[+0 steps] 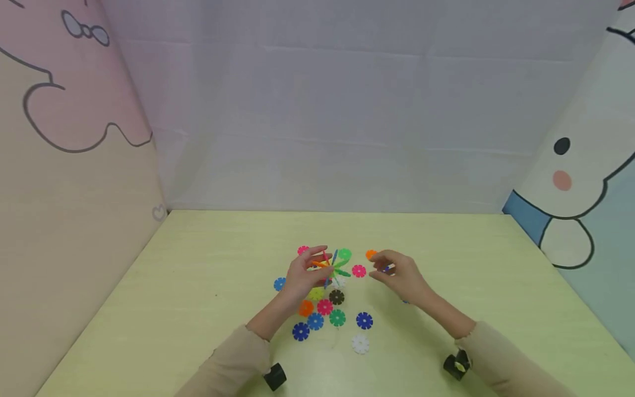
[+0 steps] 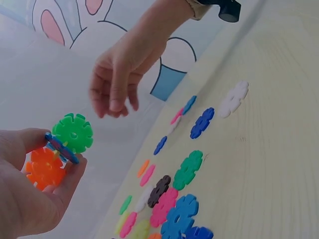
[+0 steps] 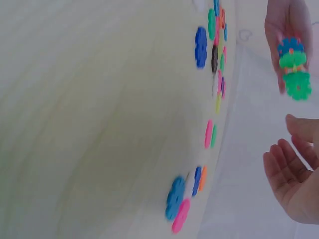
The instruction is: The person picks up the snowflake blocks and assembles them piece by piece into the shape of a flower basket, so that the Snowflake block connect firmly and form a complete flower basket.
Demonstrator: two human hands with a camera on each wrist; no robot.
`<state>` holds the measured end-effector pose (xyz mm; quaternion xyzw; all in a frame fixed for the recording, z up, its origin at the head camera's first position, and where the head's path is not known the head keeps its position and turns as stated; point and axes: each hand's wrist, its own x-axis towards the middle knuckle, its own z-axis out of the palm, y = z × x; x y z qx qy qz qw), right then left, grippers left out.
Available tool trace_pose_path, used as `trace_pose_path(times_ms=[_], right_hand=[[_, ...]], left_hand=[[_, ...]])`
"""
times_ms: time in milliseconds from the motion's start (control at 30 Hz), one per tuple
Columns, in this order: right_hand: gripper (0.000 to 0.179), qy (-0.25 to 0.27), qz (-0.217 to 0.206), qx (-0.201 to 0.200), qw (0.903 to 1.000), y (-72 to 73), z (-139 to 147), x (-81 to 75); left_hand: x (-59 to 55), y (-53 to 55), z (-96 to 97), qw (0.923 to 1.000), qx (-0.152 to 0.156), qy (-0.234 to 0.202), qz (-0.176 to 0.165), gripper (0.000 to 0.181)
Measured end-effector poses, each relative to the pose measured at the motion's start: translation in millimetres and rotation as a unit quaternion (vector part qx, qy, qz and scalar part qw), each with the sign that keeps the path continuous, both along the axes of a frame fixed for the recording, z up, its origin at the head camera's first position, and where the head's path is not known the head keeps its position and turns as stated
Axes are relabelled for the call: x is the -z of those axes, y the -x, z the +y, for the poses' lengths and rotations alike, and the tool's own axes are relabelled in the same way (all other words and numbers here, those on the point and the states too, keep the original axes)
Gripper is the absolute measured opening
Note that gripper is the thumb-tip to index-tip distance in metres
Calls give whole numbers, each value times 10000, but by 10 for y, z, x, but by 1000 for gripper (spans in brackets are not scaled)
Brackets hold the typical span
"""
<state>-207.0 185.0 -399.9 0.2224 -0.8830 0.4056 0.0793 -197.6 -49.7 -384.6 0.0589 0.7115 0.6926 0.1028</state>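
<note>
My left hand (image 1: pixel 301 274) pinches a cluster of joined plastic snowflake discs between thumb and fingers, raised above the table. In the left wrist view the cluster shows a green disc (image 2: pixel 73 133), an orange disc (image 2: pixel 45 170) and a blue disc (image 2: pixel 62 148) seen nearly edge-on. More green and blue pieces of it show in the right wrist view, where the green disc (image 3: pixel 297 85) faces outward. To the right of the cluster and apart from it, my right hand (image 1: pixel 403 275) hangs with loosely bent fingers. Nothing lies between its thumb and fingers (image 3: pixel 280 164).
Loose discs lie flat below and around the hands, among them a black disc (image 1: pixel 337 297), a dark blue disc (image 1: pixel 364 320), a white disc (image 1: pixel 360 344) and a pink disc (image 1: pixel 359 271). The pale table (image 1: pixel 149 331) meets printed cloth walls (image 1: pixel 317 138) at its back and sides.
</note>
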Motion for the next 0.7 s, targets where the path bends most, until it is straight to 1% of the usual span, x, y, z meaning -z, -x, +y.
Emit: trace_pose_path(times_ms=[67,133,167,233,300,367,467,567,633,700], right_hand=[[22,-402,-362,154,9984,57,214,9],[21,-736,-692,205,9947,118,412,43],[21,-862,-859,186,9924,146,497,65],[21,-1062,-1175,42,9874,190,621,110],[22,-1181,-1493,-76,9817,216,689,154],[24,-1271,-1703,-190,9770,230,720,189],[25,-1355,-1815,-174,9739,234,729,217],[25,-1290,-1768,-106,9757,229,726,207],[24,-1210,-1724,-47,9776,224,717,191],[21,-986,-1689,10,9807,212,685,170]], left_hand=[[70,40,-51,10000,-7,-16,19,46],[146,85,-101,10000,-31,-5,35,47],[183,107,-123,10000,-62,25,24,48],[220,125,-157,9999,-129,74,62,48],[238,133,-181,9998,-175,123,58,47],[242,130,-194,9997,-197,162,51,47],[239,116,-196,9997,-167,148,30,46],[241,102,-187,9999,-117,88,-2,46],[242,101,-179,9999,-109,19,-104,46],[231,96,-168,9997,-110,-66,-206,46]])
